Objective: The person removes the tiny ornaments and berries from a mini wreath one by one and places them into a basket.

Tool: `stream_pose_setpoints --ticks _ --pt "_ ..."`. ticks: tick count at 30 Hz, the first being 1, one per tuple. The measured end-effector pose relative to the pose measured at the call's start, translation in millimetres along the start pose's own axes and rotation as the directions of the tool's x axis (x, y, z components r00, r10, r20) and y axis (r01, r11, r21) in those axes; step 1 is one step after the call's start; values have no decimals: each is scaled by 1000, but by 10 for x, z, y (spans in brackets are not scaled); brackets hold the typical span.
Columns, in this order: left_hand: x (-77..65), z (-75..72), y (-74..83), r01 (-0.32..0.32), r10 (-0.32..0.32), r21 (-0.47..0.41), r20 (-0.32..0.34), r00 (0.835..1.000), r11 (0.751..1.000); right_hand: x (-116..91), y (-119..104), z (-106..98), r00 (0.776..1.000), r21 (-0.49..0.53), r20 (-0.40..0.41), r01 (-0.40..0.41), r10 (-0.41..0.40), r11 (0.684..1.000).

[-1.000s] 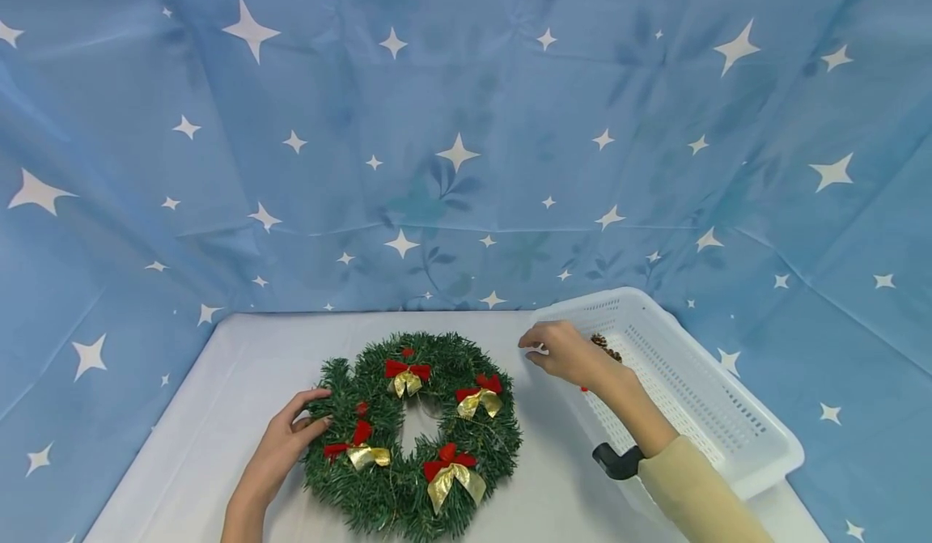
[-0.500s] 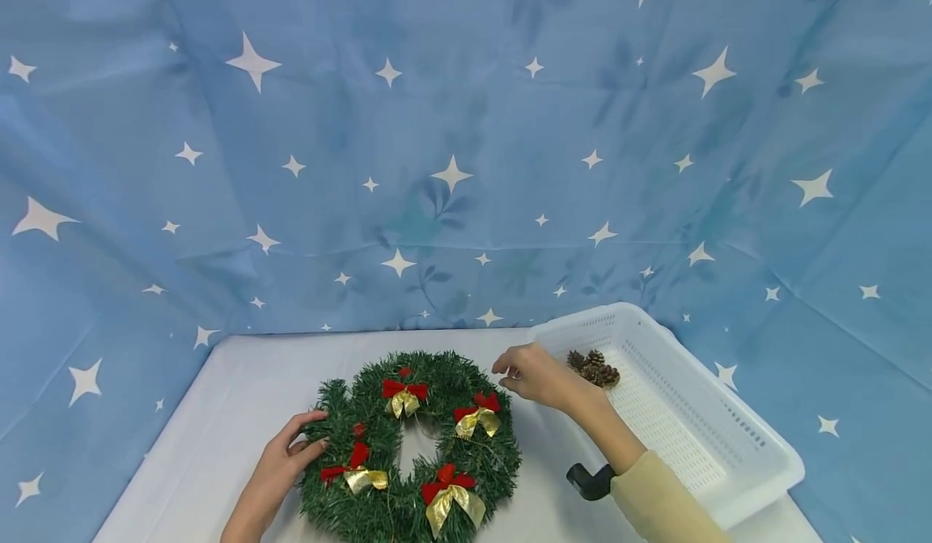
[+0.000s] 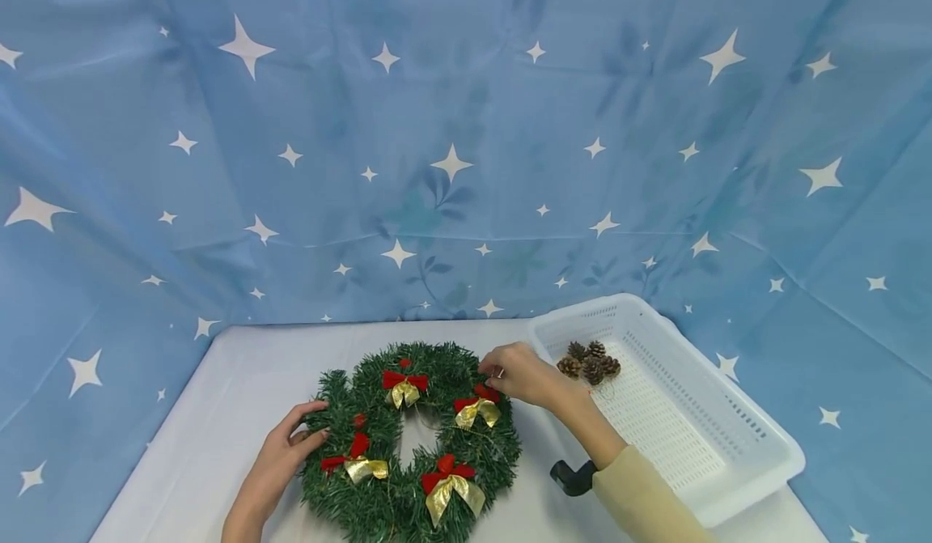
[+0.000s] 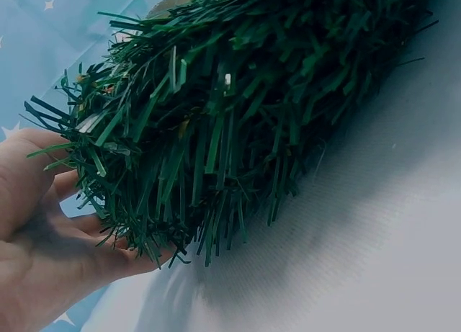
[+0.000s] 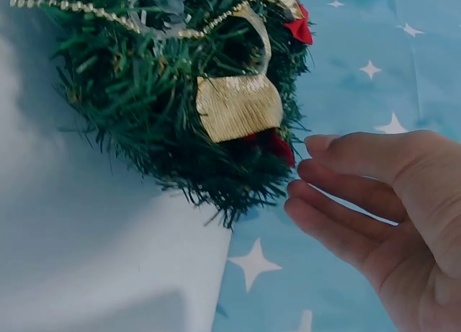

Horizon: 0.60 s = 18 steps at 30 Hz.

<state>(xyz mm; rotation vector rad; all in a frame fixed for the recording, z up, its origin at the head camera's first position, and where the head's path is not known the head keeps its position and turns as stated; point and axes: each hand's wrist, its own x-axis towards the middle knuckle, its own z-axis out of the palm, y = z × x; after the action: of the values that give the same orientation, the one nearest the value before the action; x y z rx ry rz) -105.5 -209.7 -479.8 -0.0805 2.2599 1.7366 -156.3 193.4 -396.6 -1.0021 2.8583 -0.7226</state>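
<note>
A green tinsel wreath [image 3: 342,494] with red-and-gold bows lies on the white-covered table in the head view. My left hand [image 3: 275,454] holds its left edge; in the left wrist view the fingers and thumb of that hand [image 4: 43,238] go in among the green bristles. By the wreath's upper right, next to a red-and-gold bow [image 3: 476,412], is my right hand [image 3: 526,375]. In the right wrist view the right hand [image 5: 382,195] has loosely bent fingers and nothing between them, with the fingertips close beside the wreath [image 5: 144,116]. A gold bead string [image 5: 79,10] runs over the wreath.
A white plastic basket [image 3: 735,397] stands at the right of the table, with several pine cones [image 3: 593,365] in its far left corner. A black strap piece [image 3: 573,478] sits at my right wrist. Behind the table hangs a blue star-patterned cloth [image 3: 328,122].
My right hand has moved left from beside the basket to the wreath's upper right edge. More of the pine cones shows now. My left hand stays at the wreath's left edge.
</note>
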Motion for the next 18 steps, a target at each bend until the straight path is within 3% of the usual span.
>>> stream_pose_setpoints --ticks 18 --pt "4 17 -15 -16 16 -18 -20 1000 1000 89 -30 146 997 -24 58 51 -50 998"
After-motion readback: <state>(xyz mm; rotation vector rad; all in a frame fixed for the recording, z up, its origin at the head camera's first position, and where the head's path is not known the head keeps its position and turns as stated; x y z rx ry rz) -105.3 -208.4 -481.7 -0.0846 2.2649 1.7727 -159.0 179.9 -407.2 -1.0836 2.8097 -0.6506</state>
